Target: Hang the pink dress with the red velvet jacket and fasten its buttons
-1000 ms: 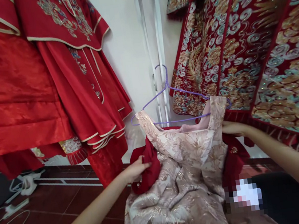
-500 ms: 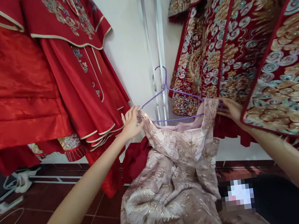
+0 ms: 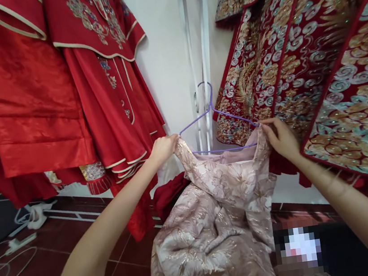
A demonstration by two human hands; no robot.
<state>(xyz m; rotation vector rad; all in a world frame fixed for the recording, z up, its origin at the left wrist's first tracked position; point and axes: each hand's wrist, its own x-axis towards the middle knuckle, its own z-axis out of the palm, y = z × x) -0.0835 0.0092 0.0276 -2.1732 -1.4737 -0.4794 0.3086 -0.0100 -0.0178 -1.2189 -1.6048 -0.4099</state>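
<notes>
A pale pink brocade dress (image 3: 231, 186) with gold floral patterning hangs from a purple hanger (image 3: 211, 102). Its bodice is spread across the hanger, and the skirt bunches in folds toward me. My left hand (image 3: 167, 148) is closed on the dress's left shoulder strap by the hanger's end. At the opposite strap, my right hand (image 3: 282, 139) pinches the fabric between thumb and fingers. The hanger's hook rises in front of white upright poles (image 3: 204, 40); whether it rests on anything I cannot tell.
Red garments (image 3: 111, 98) with cream trim hang at the left. On the right hang dark red garments (image 3: 289, 65) with heavy gold and silver embroidery. White cables (image 3: 8, 270) and a power strip (image 3: 20, 243) lie on the tiled floor. A blurred patch (image 3: 301, 244) hides something at lower right.
The view has shifted slightly, moving the scene to the right. My left fingers, spread before, have closed on the strap. My right hand has come round to pinch the other strap.
</notes>
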